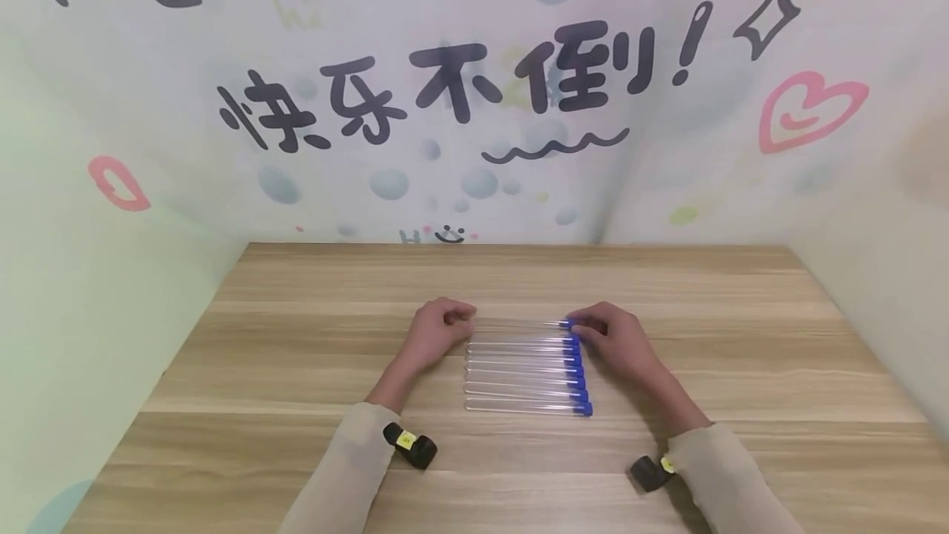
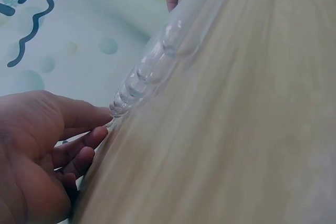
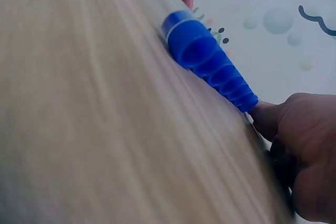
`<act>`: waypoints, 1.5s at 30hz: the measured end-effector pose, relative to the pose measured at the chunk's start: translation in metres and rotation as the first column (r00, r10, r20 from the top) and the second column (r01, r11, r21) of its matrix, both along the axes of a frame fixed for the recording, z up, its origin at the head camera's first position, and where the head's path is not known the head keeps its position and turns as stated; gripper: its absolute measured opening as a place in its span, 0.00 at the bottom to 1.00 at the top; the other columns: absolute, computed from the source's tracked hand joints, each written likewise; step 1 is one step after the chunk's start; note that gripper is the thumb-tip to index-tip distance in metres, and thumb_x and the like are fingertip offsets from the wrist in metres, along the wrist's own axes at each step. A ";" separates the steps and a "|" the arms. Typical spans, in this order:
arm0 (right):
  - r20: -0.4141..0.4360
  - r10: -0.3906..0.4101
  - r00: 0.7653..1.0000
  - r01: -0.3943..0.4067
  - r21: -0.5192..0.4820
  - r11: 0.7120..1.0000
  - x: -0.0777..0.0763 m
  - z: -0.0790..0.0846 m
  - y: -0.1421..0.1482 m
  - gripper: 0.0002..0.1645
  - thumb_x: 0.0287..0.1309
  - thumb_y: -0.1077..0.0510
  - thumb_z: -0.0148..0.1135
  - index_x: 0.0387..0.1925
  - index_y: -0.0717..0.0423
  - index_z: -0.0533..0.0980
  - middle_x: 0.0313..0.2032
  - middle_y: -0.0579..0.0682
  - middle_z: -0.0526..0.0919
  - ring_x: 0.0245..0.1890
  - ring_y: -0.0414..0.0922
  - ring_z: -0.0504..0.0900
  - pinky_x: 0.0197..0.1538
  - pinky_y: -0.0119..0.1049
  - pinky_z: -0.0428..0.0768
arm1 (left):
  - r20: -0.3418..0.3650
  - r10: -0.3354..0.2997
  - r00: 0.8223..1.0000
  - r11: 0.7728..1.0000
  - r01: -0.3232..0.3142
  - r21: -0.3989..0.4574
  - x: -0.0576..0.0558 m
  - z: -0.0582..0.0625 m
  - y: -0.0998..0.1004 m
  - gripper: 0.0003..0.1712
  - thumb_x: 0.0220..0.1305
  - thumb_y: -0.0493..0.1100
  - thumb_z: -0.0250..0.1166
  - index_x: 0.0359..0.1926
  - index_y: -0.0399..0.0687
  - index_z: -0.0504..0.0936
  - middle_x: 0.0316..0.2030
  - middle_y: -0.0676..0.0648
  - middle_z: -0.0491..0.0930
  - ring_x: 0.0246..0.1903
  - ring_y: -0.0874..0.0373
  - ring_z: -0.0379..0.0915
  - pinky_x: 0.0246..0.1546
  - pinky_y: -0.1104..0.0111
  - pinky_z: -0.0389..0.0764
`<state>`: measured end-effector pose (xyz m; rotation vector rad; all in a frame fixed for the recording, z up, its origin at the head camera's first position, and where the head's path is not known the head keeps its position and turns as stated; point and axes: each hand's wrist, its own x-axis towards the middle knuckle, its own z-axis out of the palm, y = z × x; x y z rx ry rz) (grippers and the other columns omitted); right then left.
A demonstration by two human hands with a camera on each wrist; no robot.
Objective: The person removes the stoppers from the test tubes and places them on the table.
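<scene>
Several clear test tubes with blue caps lie side by side on the table, caps to the right; the nearest tube (image 1: 526,405) sits closest to me. At the far end of the row, my left hand (image 1: 441,328) has thumb and fingertips at the rounded end of the farthest tube (image 1: 519,324). My right hand (image 1: 614,340) pinches that tube's blue cap. The left wrist view shows the rounded ends (image 2: 178,40) lined up towards the left fingertips. Blue caps (image 3: 197,51) run in a line up to the right thumb in the right wrist view, where the right fingertips are hidden.
The wood-grain table (image 1: 296,369) reaches back to a printed wall cloth (image 1: 445,89) with large dark lettering. Pale walls flank the table on both sides. A small black wrist camera (image 1: 421,450) sits on the left sleeve, another (image 1: 650,474) on the right.
</scene>
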<state>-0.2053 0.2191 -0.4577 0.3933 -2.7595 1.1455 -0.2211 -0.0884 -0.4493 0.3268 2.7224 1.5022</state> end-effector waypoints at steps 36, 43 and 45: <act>0.138 -0.051 0.989 0.090 -0.290 0.953 -0.014 0.006 -0.011 0.20 0.63 0.48 0.60 0.53 0.51 0.77 0.40 0.51 0.82 0.39 0.46 0.80 0.44 0.39 0.77 | -0.046 0.193 0.980 0.977 -0.187 0.099 -0.012 -0.006 0.020 0.10 0.61 0.43 0.67 0.45 0.51 0.85 0.38 0.52 0.83 0.36 0.59 0.74 0.38 0.65 0.75; 0.126 -0.120 0.985 0.151 -0.280 0.948 -0.016 0.003 -0.015 0.18 0.59 0.47 0.65 0.47 0.50 0.81 0.35 0.49 0.83 0.32 0.46 0.78 0.33 0.32 0.75 | -0.046 0.200 0.979 0.969 -0.191 0.158 -0.012 -0.008 0.020 0.11 0.57 0.45 0.70 0.42 0.52 0.86 0.34 0.55 0.82 0.32 0.59 0.72 0.34 0.67 0.74; 0.132 -0.139 0.981 0.171 -0.279 0.945 -0.016 0.002 -0.015 0.18 0.58 0.46 0.65 0.47 0.49 0.82 0.35 0.48 0.83 0.32 0.46 0.77 0.32 0.32 0.74 | -0.050 0.202 0.978 0.966 -0.190 0.173 -0.011 -0.009 0.020 0.10 0.56 0.45 0.71 0.40 0.52 0.86 0.32 0.55 0.82 0.31 0.59 0.71 0.32 0.67 0.73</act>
